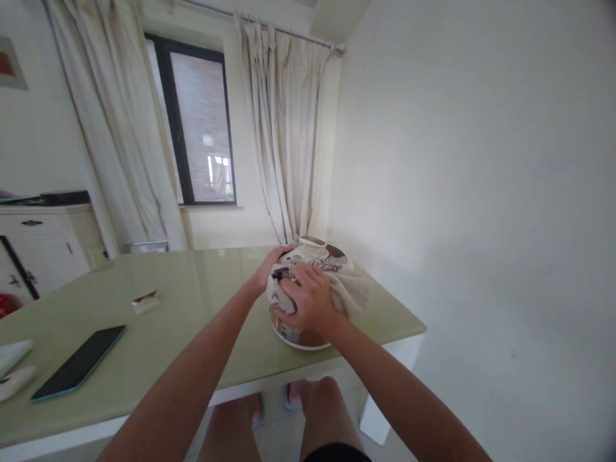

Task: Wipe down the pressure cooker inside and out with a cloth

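Note:
A round white and brown appliance that looks like a rice cooker (312,339) stands near the table's right end. A beige cloth with a dark print (353,292) is draped over its front and right side, hiding much of it. My right hand (312,296) is closed on the bunched cloth and presses it against the front of the cooker. On the upper left side, my left hand (274,264) grips the cooker's edge; its fingertips are partly hidden.
The pale green tabletop (192,321) carries a dark tablet (79,362), a small white packet (145,302) and a white object (17,382) at the left. A white wall (481,192) rises close on the right. Beyond the table hang curtains (289,122) beside a window.

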Available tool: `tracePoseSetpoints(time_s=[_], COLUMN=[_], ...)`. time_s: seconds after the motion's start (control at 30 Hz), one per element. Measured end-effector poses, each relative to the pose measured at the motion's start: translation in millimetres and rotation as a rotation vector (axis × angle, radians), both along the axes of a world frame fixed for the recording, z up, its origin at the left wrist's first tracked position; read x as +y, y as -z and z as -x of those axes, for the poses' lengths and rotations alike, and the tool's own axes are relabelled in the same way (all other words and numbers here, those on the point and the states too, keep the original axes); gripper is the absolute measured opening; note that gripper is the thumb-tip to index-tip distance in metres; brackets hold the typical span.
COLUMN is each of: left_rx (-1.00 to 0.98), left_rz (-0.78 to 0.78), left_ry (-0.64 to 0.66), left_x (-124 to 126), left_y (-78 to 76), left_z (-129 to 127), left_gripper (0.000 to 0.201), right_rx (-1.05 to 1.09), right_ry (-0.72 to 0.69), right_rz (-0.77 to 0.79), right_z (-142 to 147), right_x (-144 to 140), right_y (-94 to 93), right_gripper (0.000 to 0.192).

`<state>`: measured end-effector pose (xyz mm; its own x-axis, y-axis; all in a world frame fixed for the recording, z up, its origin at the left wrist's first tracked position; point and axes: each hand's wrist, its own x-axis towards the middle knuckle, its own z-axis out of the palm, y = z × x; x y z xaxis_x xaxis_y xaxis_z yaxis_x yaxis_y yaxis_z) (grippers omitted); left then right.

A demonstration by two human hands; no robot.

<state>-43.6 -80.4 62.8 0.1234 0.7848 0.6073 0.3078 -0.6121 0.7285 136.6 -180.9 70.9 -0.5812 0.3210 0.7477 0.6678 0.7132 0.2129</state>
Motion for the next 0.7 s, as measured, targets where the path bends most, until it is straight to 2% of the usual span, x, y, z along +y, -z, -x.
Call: tracePoseSetpoints(time_s=[0.1,0.2,0.3,0.37,0.43,0.53,0.63,0.7], left_rx=[0.032,0.037,0.049,0.052,0.048,0.042,0.026,0.010], left_rz=[0.029,0.043,0.027,0.025,0.032,0.048,0.069,0.085], left_ry=[-0.018,-0.049,-0.064,-0.055,-0.041,-0.009,0.022,0.045], left_x=[1.9,2.1,1.0,1.3,3.2,7.5,10.1,10.5], left_y=[-0.7,-1.0,-0.7,-0.2,0.1,-0.8,-3.8,-6.0], left_z=[1.0,0.2,-0.1,1.1,3.8,10.1,17.3,21.4], left_gripper=[0.041,0.044,0.046,0.048,0.048,0.050,0.051,0.053], right_rx=[-0.178,-0.315,-0.397,-0.359,-0.270,-0.119,0.110,0.356], right_ry=[-0.234,-0.362,-0.361,-0.299,-0.214,-0.099,-0.024,0.038], right_rz=[-0.122,-0.187,-0.185,-0.127,-0.021,0.123,0.170,0.170], right_z=[6.1,-1.8,-19.0,-35.2,-55.5,-90.0,-116.5,-122.6], right_x=[9.7,12.7,7.5,2.3,-2.1,-4.0,1.4,8.1], right_y=[8.0,7.8,11.5,21.8,39.2,75.9,118.5,143.6], right_gripper=[0.040,0.035,0.034,0.036,0.039,0.041,0.041,0.048])
